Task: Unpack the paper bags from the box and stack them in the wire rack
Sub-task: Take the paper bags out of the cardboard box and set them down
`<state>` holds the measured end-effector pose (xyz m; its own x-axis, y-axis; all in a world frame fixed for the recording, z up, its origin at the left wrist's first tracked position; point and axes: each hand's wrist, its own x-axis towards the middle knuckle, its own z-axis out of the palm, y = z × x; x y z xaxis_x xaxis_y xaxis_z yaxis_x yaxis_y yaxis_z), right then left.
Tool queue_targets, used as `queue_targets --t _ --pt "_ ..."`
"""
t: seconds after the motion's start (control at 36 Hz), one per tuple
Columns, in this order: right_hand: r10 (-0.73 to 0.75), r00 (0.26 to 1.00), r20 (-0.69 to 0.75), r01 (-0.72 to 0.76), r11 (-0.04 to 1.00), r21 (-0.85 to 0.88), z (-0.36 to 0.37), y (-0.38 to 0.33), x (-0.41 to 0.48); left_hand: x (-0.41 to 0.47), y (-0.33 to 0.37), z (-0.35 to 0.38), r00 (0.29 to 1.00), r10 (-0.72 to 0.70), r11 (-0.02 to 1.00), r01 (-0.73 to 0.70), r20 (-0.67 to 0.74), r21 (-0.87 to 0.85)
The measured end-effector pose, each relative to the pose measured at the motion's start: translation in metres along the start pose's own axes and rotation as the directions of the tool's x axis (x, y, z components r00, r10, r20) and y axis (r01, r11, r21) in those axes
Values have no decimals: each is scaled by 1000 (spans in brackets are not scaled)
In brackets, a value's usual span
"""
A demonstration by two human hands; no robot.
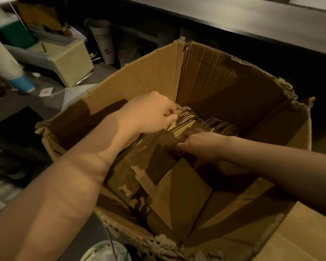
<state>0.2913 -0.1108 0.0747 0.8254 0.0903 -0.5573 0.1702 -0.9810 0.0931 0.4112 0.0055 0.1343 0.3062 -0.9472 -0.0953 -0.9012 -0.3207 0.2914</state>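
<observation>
1. Two bare hands reach into a torn cardboard box (pixel 149 72), where a bundle of brown paper bags (pixel 177 189) lies flat on the bottom, with the looped handles (pixel 220 126) pointing toward the far wall.
2. Unpacking looks far from finished: many bags lie inside and none is lifted clear of the rim. The wire rack is out of view, so how many are stacked there cannot be told.
3. Left hand (pixel 151 113), forearm angled down over the near-left wall, pinches the nearest handles between thumb and curled fingertips.
4. Right hand (pixel 201 147), reaching in from the right, lies on the bags just below the handles. Deep shadow hides whether its fingers clasp the bundle or merely press on it.
5. Gathering a batch appears to be the step in hand; lifting out and stacking are yet to come.
</observation>
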Motion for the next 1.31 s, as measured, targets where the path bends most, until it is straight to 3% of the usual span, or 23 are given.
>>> queue_targets --t 0.22,0.31,0.36,0.42,0.53,0.64,0.72,1.0,1.08,1.31 --pt "-63 988 -141 36 983 -182 -14 17 -9 -1 7 9 976 -41 995 60 216 -84" --pt "-71 958 -277 16 980 -198 -18 23 -16 0 12 13 923 -55 990 99 382 -96" --pt "-71 926 -371 9 986 -167 -20 26 -22 0 13 15 883 -60 961 176 465 -211" --pt "-87 873 -479 16 988 -151 -24 26 -29 1 12 17 863 -44 931 218 503 -292" --pt "-112 679 -726 -6 987 -158 -30 31 -36 2 17 22 838 -89 889 310 538 -336" --pt "-146 551 -822 -45 978 -203 -32 32 -36 7 21 26 906 -204 810 369 371 -455" --pt "-152 495 -855 -76 973 -217 -28 34 -35 6 22 27 927 -227 777 357 297 -518" --pt "-101 421 -901 -149 972 -179 -24 42 -24 10 20 29 954 -272 736 288 122 -613" --pt "-79 403 -912 -188 968 -167 -22 46 -23 9 19 29 946 -299 701 309 128 -643" --pt "252 335 -908 -365 923 122 -22 51 -29 8 15 20 915 -391 572 326 99 -753"
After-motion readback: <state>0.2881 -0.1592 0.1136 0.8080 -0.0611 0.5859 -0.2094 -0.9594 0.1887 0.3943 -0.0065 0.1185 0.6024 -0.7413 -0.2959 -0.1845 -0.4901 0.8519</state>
